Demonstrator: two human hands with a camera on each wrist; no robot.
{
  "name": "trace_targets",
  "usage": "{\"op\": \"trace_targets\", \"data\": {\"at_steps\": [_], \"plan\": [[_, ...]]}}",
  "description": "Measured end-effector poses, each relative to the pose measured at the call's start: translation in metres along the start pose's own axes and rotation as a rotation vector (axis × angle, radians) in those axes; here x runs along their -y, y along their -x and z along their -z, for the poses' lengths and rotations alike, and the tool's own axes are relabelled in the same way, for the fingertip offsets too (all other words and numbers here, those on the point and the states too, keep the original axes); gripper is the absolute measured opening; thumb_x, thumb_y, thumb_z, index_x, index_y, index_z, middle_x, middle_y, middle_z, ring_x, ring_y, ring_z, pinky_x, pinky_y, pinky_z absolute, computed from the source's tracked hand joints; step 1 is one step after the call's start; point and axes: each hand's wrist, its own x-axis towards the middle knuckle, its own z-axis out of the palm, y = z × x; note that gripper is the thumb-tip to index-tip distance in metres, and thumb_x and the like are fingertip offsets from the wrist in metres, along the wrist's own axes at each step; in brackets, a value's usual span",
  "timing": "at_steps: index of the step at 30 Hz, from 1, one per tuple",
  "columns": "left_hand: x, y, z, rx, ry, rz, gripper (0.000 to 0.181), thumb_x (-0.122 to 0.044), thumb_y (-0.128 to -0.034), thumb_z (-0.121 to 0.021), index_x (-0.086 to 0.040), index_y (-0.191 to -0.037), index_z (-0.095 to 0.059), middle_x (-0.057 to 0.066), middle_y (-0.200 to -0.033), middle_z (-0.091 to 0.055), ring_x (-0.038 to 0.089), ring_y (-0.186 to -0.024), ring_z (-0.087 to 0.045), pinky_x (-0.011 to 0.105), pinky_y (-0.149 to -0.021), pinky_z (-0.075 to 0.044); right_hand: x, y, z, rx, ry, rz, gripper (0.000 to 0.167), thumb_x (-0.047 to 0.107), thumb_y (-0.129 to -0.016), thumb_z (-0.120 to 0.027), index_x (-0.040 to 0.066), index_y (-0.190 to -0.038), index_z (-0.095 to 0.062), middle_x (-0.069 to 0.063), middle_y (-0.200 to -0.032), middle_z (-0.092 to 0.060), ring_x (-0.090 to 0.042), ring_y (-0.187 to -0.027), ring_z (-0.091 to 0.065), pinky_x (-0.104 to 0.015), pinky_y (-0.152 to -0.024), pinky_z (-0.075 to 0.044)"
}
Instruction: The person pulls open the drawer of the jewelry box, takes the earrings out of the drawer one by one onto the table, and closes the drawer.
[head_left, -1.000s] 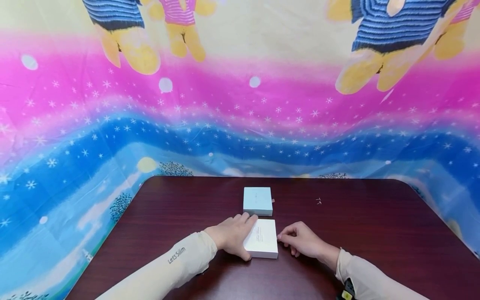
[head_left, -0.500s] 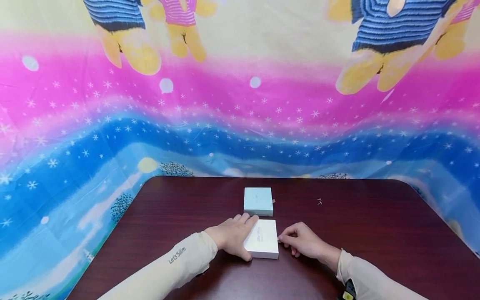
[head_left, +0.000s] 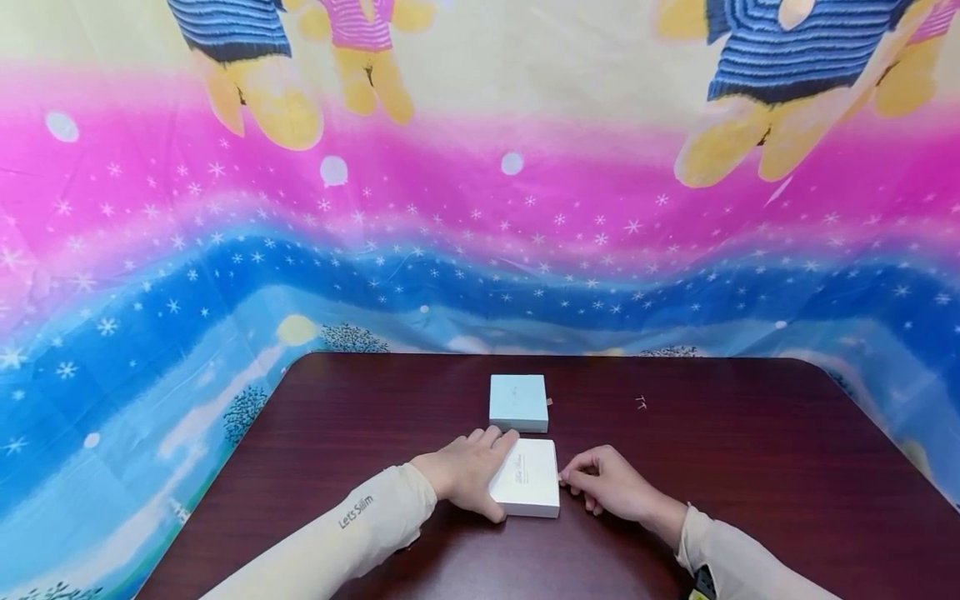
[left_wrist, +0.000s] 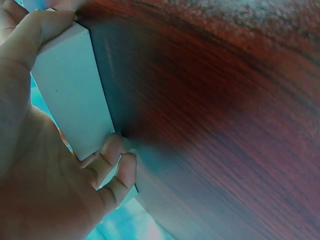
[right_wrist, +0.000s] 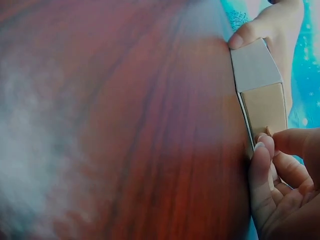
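A flat white box (head_left: 534,479) with printed lettering lies near the table's front. Spread over its left part, my left hand (head_left: 471,475) grips it, thumb at the near side and fingers toward the far side; the left wrist view shows the hand (left_wrist: 45,165) around the box's white side (left_wrist: 75,90). At the box's right side is my right hand (head_left: 611,482). In the right wrist view this hand (right_wrist: 292,185) pinches a small brown tab (right_wrist: 268,131) on the box's tan side face (right_wrist: 263,107). The fingertips hide most of the tab.
Just behind the white box lies a pale blue box (head_left: 518,402) with a small pinkish tab on its right side. Small light pieces (head_left: 641,402) lie farther right on the dark red-brown table (head_left: 360,400). A patterned cloth (head_left: 480,250) hangs behind the table.
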Motion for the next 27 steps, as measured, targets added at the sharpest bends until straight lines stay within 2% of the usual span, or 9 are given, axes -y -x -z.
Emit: {"op": "trace_targets", "data": {"at_steps": [15,27], "plan": [[0.0007,-0.0004,0.0006,-0.005,0.009,-0.008,0.110,-0.052,-0.0685,-0.084,-0.013,-0.155,-0.029,0.001,-0.137,-0.048,0.016,-0.115,-0.050,0.031,-0.095,-0.048,0.0003,0.0022,0.0017,-0.039,0.057,0.031,0.021,0.011,-0.099,-0.058,0.002,-0.095,-0.076,-0.006,-0.074,-0.061,-0.008,-0.050,-0.053,-0.028,-0.045,-0.050],[0.0012,0.0005,-0.0004,0.005,0.023,-0.006,0.110,-0.052,-0.0687,-0.084,-0.013,-0.155,-0.029,0.002,-0.139,-0.048,0.017,-0.116,-0.050,0.032,-0.096,-0.048,-0.0005,0.0023,0.0038,-0.017,0.062,0.032,0.020,0.010,-0.099,-0.058,0.002,-0.094,-0.075,-0.007,-0.073,-0.061,-0.008,-0.050,-0.053,-0.027,-0.043,-0.047]]}}
